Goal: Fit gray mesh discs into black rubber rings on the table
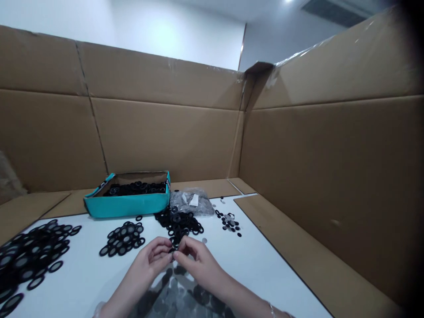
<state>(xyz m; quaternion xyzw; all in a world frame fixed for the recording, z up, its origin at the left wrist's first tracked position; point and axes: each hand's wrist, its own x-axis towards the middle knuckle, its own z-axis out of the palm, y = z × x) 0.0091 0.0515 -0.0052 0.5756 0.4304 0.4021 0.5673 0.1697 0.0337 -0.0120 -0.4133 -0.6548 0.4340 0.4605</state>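
My left hand (155,257) and my right hand (195,257) meet at the lower middle, their fingertips pinched together around something small and dark, mostly hidden by the fingers. Just beyond them lies a pile of black rings (180,224). Below my wrists, grey translucent discs (172,298) are spread with some dark ones. To the left sits a small heap of black rings with grey centres (124,238), and a larger heap of similar rings (36,249) covers the far left.
A teal box (127,206) holding black rings stands at the back, beside a clear plastic bag (192,201) with a white label. Small black and grey discs (231,222) lie to the right. Cardboard walls (165,132) enclose the white table (261,269).
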